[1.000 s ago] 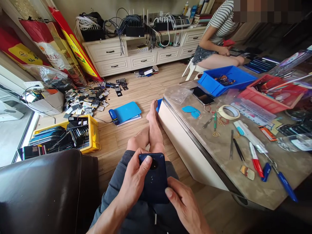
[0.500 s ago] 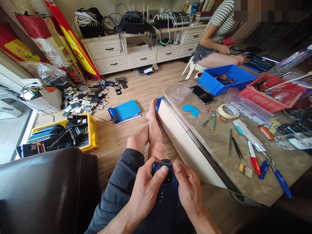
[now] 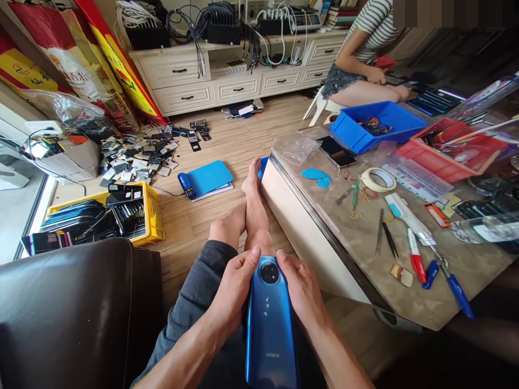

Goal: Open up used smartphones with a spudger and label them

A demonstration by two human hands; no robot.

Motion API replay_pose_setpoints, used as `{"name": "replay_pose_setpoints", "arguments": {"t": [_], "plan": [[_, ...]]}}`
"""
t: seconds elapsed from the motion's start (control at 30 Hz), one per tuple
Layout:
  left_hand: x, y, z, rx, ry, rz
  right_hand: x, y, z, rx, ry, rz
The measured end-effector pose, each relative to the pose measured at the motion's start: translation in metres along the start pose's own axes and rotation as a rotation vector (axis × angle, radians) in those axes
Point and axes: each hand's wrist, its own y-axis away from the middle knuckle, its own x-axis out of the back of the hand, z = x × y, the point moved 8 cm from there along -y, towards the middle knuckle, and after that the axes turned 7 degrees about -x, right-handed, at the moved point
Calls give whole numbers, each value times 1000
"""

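A blue smartphone (image 3: 271,329) lies between my hands above my lap, its glossy back up and its round camera bump at the far end. My left hand (image 3: 235,286) grips the phone's upper left edge, thumb along the side. On the opposite edge, my right hand (image 3: 302,289) holds it the same way, near the camera. The fingers under the phone are hidden. To the right, on the low table (image 3: 324,227), lie tweezers (image 3: 390,240), a red-and-white marker (image 3: 416,256) and a white tool with a teal panel (image 3: 409,219).
A yellow crate (image 3: 153,216) of phones and a heap of phone batteries (image 3: 138,154) are on the floor at left. A blue bin (image 3: 352,129) and a red bin (image 3: 438,159) stand on the table. Another person (image 3: 367,59) sits beyond. A dark leather armrest (image 3: 73,308) is beside me.
The phone has tilted so its back faces up and catches the light. My thumbs have moved from over its camera end to its side edges.
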Motion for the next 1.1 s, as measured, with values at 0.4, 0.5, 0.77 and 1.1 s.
{"name": "replay_pose_setpoints", "arguments": {"t": [0.4, 0.5, 0.77, 1.1], "plan": [[21, 0, -8, 39, 20, 84, -29, 24, 17, -127, -28, -196], [22, -5, -12, 112, 89, 81, -32, 26, 21, -147, -76, -180], [5, 13, -22, 308, -58, -274, -17, 12, 34, -336, -277, -76], [5, 11, -24, 260, 11, -242, -26, 31, 35, -327, -355, -341]]}}
